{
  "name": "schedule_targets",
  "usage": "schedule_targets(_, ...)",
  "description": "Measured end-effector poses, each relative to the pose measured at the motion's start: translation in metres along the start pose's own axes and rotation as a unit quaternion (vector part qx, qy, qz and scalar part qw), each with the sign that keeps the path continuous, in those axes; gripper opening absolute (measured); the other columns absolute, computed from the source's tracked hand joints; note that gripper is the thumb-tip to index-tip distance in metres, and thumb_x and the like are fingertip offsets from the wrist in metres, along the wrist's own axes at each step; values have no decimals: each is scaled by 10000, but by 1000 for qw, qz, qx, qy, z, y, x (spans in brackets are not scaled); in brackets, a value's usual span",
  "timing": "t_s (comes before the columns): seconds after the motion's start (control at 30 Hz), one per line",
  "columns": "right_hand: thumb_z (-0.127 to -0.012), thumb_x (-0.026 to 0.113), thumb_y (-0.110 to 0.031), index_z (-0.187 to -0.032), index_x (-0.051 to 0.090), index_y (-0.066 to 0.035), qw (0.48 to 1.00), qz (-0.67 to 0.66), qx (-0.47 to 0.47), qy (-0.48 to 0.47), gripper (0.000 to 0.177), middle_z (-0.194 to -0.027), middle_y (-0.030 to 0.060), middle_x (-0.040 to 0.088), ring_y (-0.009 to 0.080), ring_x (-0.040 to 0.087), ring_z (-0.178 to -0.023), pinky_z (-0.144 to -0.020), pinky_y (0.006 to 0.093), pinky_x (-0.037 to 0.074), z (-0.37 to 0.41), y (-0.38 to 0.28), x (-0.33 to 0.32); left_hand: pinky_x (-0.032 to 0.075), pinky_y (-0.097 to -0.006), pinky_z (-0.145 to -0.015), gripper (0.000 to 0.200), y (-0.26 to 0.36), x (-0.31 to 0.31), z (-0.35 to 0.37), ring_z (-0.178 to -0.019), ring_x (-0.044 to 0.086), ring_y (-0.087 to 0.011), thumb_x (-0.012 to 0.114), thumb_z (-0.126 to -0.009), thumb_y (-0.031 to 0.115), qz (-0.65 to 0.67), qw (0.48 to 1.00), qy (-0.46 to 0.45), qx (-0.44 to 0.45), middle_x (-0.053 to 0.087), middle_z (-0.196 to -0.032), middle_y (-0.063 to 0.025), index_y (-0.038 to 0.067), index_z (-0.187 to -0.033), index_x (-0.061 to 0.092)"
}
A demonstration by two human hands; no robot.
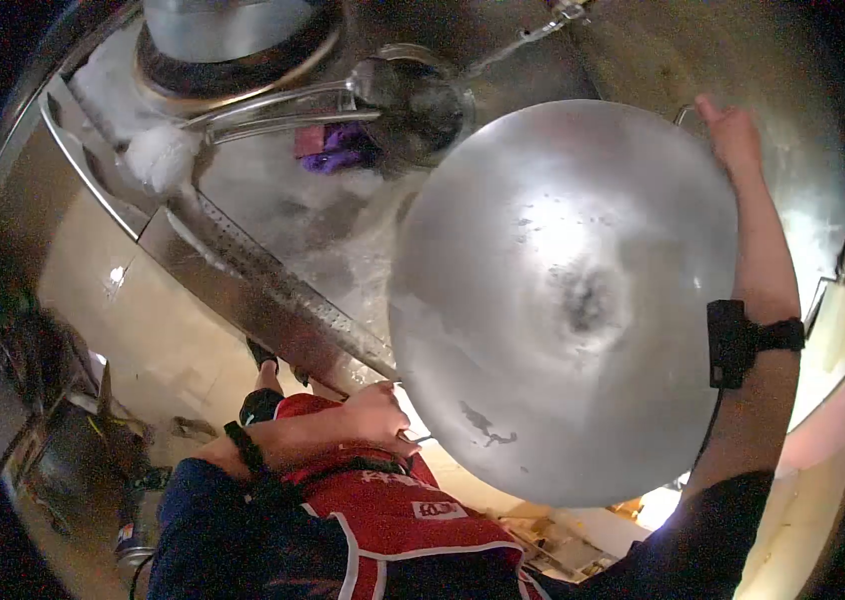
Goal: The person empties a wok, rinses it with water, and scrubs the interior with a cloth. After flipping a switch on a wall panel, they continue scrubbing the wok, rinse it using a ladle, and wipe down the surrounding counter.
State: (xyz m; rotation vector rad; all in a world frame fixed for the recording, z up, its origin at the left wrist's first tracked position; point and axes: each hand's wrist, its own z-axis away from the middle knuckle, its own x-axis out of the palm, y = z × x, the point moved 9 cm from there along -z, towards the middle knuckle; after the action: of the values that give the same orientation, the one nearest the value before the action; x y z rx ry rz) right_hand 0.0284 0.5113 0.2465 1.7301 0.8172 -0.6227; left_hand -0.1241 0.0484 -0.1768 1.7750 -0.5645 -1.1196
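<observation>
A large round metal wok (563,300) with a loop handle on each side is held up in front of me, tilted, its broad shiny face towards the camera. Dark smudges mark its middle. My left hand (378,415) is closed round the handle at the lower left, close to my red apron (383,490). At the upper right, my right hand (733,135) grips the opposite handle, with the arm running along the rim. Behind the wok lies a wet metal sink (328,235), partly hidden by it.
Two long metal handles (288,110) cross the sink near dark round pans (418,105). A purple cloth (343,148) and white foam (163,158) lie there too. Water runs from a tap (571,12) at the top. A large pot (233,60) stands at the upper left.
</observation>
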Motion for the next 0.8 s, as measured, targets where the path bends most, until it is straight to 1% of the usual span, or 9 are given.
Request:
schedule_targets(0.07, -917, 528, -635, -1083, 735, -67, 999, -29, -4, 26, 627, -1153, 256, 668, 420, 628, -1104, -940, 476, 482, 12, 66, 53, 527, -415, -797, 507, 13, -9, -8, -638, 672, -304, 613, -796, 568, -69, 997, 31, -9, 652, -608, -114, 94, -665, 732)
schedule_targets(0.13, -953, 500, -594, -1137, 717, -81, 960, -17, -212, 184, 586, -1156, 270, 660, 396, 629, -1105, -942, 469, 480, 23, 111, 108, 520, -403, -808, 457, 17, -5, -16, -655, 675, -286, 613, -808, 541, -89, 995, 36, -36, 656, -605, -98, 120, -687, 745)
schedule_targets(0.17, -953, 500, -594, -1137, 717, -81, 961, -22, -206, 183, 586, -1156, 270, 660, 396, 629, -1105, -942, 469, 480, 37, 127, 119, 515, -403, -815, 428, 21, -7, -20, -670, 677, -276, 616, -808, 528, -110, 991, 66, -24, 665, -628, -88, 131, -714, 747)
schedule_targets(0.23, -983, 463, -563, -1176, 685, -42, 987, -161, -12, -13, 598, -1069, 271, 674, 361, 654, -1029, -884, 471, 497, 68, 188, 188, 506, -403, -809, 365, 53, -28, -26, -707, 681, -244, 630, -808, 510, -169, 964, 201, 42, 684, -701, -74, 160, -777, 733)
schedule_targets(0.33, -975, 450, -599, -1193, 666, 1, 982, 38, -179, 50, 673, -933, 250, 676, 322, 668, -967, -825, 456, 505, 73, 242, 335, 523, -435, -857, 395, 32, 7, -67, -754, 698, -273, 671, -771, 529, -215, 971, 91, -60, 700, -733, -96, 147, -694, 734)
schedule_targets(0.37, -969, 444, -616, -1201, 660, 13, 990, -124, -58, -39, 704, -917, 233, 669, 305, 667, -933, -800, 447, 502, 73, 254, 374, 515, -432, -840, 408, 39, -1, -83, -710, 685, -269, 676, -768, 536, -215, 971, 75, -76, 678, -678, -93, 144, -661, 715)
schedule_targets(0.5, -926, 447, -692, -1243, 638, 30, 878, -375, 186, -232, 812, -1014, 217, 672, 287, 661, -967, -808, 430, 488, 97, 257, 431, 500, -420, -752, 467, 71, -1, -116, -615, 644, -258, 695, -753, 572, -250, 964, 47, -81, 623, -570, -64, 146, -567, 661)
schedule_targets(0.63, -852, 528, -731, -1429, 444, 41, 834, -511, 108, -178, 968, -1446, 248, 474, 348, 491, -1316, -1054, 406, 411, 120, 217, 418, 499, -376, -765, 357, 99, -24, -159, -710, 666, -213, 721, -751, 466, -256, 960, 62, -92, 642, -641, -38, 137, -623, 670)
schedule_targets(0.8, -840, 617, -645, -1386, 510, -6, 859, -454, 79, -222, 848, -1389, 246, 526, 332, 499, -1303, -1060, 407, 404, 112, 214, 446, 505, -378, -730, 390, 129, -38, -194, -720, 665, -223, 724, -759, 477, -277, 956, 51, -79, 649, -653, -45, 132, -593, 649)
